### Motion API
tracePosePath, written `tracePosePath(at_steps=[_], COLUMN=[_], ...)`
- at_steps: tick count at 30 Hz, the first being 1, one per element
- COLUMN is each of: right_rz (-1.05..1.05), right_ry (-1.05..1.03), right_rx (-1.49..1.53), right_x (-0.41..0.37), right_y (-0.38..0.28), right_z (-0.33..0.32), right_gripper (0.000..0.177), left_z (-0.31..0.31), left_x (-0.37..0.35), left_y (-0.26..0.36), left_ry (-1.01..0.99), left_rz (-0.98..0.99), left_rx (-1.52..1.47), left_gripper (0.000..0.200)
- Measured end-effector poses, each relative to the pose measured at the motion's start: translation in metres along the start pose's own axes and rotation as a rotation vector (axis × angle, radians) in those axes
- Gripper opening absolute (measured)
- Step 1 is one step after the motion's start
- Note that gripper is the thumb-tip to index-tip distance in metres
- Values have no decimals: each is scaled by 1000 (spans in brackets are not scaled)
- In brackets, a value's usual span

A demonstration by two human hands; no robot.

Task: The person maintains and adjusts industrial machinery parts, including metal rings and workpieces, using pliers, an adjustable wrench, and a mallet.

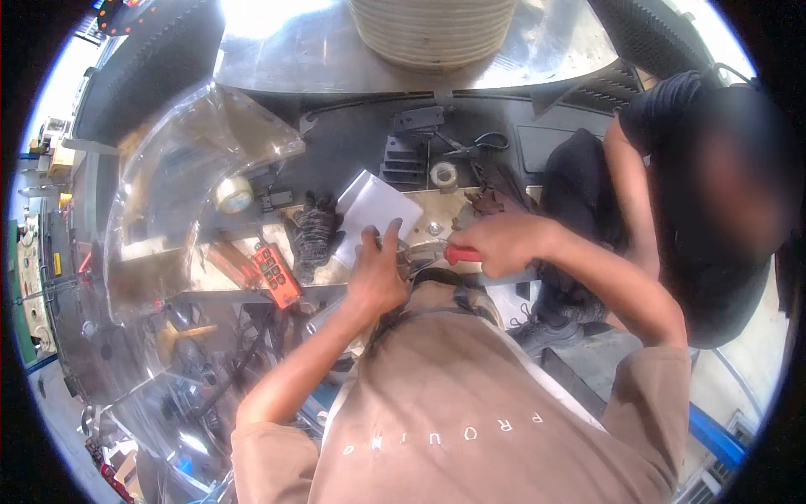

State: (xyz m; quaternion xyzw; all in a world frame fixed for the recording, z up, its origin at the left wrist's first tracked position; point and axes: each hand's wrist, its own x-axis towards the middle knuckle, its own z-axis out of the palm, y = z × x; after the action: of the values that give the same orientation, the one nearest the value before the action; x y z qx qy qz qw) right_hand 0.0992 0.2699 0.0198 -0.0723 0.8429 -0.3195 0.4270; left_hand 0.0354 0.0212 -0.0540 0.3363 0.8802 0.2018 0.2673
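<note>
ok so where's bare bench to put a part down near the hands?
Bare: dark bench between the tape roll and the black brackets; shiny plate left of the coil. Crowded: glove, white sheet, orange remote around the left hand; right hand holds a red-handled tool.

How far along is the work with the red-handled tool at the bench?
Done: a black glove lies off on the bench. In hand: the right hand grips the red-handled tool at a small metal part beside the left hand. Left: unclear; the part is mostly hidden by both hands.
</note>
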Motion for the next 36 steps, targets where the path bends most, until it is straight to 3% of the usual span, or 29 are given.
tracePosePath(at_steps=[5, 12, 18, 20, 24, 27, 29, 36], right_rz=[93, 65, 28, 32, 112, 200, 175, 156], right_ry=[56, 33, -91, -52, 5, 25, 123, 224], right_rx=[-193, -267, -233, -175, -147, -289, -509, -679], right_x=[-4, 9, 23, 23, 12, 14, 20, 20], right_y=[-7, 6, 22, 26, 15, 9, 17, 22], right_z=[5, 10, 12, 17, 28, 33, 48, 61], right_gripper=[46, 44, 43, 43, 44, 42, 38, 34], left_z=[19, 52, 66, 69, 80, 83, 85, 84], left_x=[3, 5, 2, 3, 6, 11, 13, 18], left_y=[0, -9, -12, -11, -8, -10, -14, -18], left_ry=[-36, 39, 86, 184, 176, 177, 87, 42], left_rz=[-78, -80, -40, -23, -45, -22, -59, -58], left_rx=[-172, -199, -154, -172, -174, -150, -158, -159], left_gripper=[102, 104, 89, 75, 74, 72, 82, 82])
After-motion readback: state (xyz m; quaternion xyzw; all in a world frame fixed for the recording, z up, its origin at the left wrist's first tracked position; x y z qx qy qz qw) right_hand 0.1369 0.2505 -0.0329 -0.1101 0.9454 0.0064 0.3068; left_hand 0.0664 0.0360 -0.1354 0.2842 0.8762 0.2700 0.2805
